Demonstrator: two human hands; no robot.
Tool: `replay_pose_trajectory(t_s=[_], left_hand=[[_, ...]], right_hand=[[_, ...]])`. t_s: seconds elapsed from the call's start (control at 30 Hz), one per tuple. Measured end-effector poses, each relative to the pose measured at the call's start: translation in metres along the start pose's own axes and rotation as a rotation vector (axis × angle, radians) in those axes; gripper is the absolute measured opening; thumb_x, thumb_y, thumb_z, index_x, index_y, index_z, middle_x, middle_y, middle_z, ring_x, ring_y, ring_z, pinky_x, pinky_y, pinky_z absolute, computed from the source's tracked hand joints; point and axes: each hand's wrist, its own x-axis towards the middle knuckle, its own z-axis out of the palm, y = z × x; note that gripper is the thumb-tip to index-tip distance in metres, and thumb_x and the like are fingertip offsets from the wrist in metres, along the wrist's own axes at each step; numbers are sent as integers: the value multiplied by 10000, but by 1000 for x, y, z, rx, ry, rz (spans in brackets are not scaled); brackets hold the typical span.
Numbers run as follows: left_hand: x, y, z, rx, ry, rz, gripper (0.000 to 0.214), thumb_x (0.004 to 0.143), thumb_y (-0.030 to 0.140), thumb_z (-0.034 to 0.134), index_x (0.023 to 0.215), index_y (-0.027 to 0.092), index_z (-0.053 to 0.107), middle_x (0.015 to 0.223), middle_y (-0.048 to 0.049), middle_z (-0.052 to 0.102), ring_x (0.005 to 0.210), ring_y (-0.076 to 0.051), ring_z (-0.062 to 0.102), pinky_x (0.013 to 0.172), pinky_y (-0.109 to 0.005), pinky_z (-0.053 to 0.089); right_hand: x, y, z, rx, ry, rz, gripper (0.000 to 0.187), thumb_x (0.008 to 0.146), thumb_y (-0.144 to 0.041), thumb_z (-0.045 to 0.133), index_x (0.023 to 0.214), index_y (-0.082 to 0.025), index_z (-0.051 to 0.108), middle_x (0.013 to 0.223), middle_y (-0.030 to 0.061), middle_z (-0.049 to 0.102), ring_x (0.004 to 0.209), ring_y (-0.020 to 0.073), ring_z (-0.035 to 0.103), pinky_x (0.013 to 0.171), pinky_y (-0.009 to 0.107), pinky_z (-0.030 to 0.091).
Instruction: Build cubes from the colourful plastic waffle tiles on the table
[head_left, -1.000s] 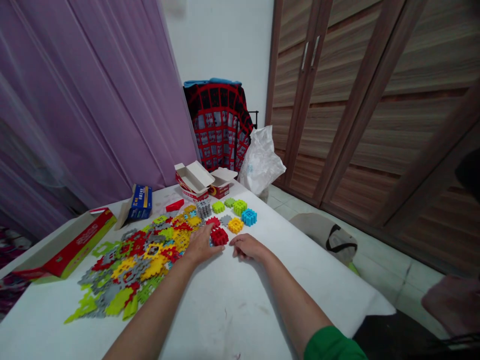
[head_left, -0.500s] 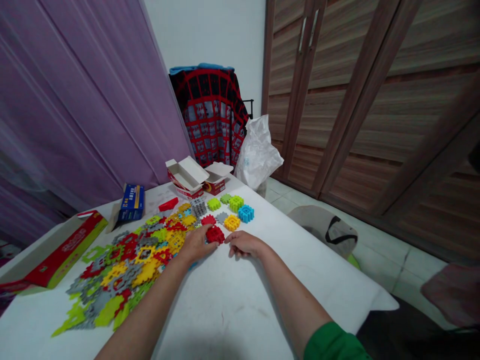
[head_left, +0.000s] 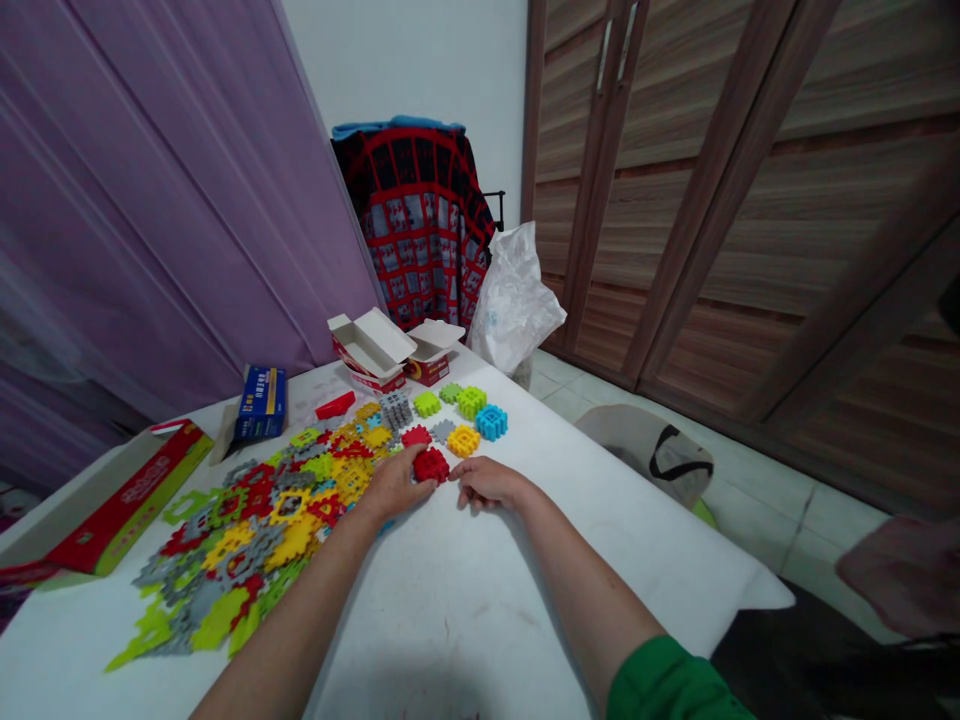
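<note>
My left hand (head_left: 394,483) lies on the white table (head_left: 480,600) with its fingertips against a red toothed block cube (head_left: 430,465). Just right of that cube, my right hand (head_left: 486,482) rests on the table with its fingers curled, nothing visible in it. To the left spreads a heap of flat interlocking plastic tiles (head_left: 255,520) in red, yellow, green and grey. Beyond the red cube stand assembled cubes: a yellow cube (head_left: 464,441), a blue cube (head_left: 492,422), a green cube (head_left: 472,402) and a grey stack (head_left: 395,409).
Open small cartons (head_left: 375,347) sit at the table's far edge, a blue box (head_left: 262,397) and a long red-green box (head_left: 112,495) at the left. Past the table are a chair draped in red-black cloth (head_left: 420,220), a white plastic bag (head_left: 514,300), a wooden wardrobe (head_left: 735,200) and purple curtains (head_left: 150,200).
Both hands stay around the red cube; they and the pieces sit slightly higher and further left in view as the head shifted.
</note>
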Motion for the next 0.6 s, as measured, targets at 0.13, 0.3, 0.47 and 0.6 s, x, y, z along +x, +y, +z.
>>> replay_pose_trajectory(t_s=[0.13,0.3,0.47,0.6], left_hand=[[0,0,0,-19,2,3,606,700,330,682,1281,197,573,1222,-110,675,1107,-288,629,947,-387,471],[0,0,0,-40,-2,15,643,675,313,702,1291,195,565,1257,-115,655,1168,-298,595,995,-405,447],[-16,-2,-10,-102,107,-3,620,684,337,681,1272,166,577,1318,-147,609,1222,-305,555,1045,-443,414],[-61,-14,-19,-181,283,-97,438,779,428,541,1126,185,653,1176,-116,694,1100,-274,632,979,-426,468]], right_hand=[[2,1,0,0,-50,10,285,858,-71,443,1099,-168,561,518,-42,631,329,54,474,349,130,195],[3,2,0,12,-43,11,275,851,-74,441,1079,-171,561,519,-38,634,327,55,471,350,132,196],[3,7,0,32,0,-26,168,825,-84,466,925,-159,578,516,-28,632,331,61,472,340,142,194],[2,10,1,-8,65,-75,155,827,-82,439,793,-160,568,540,-21,635,335,54,447,353,155,220]])
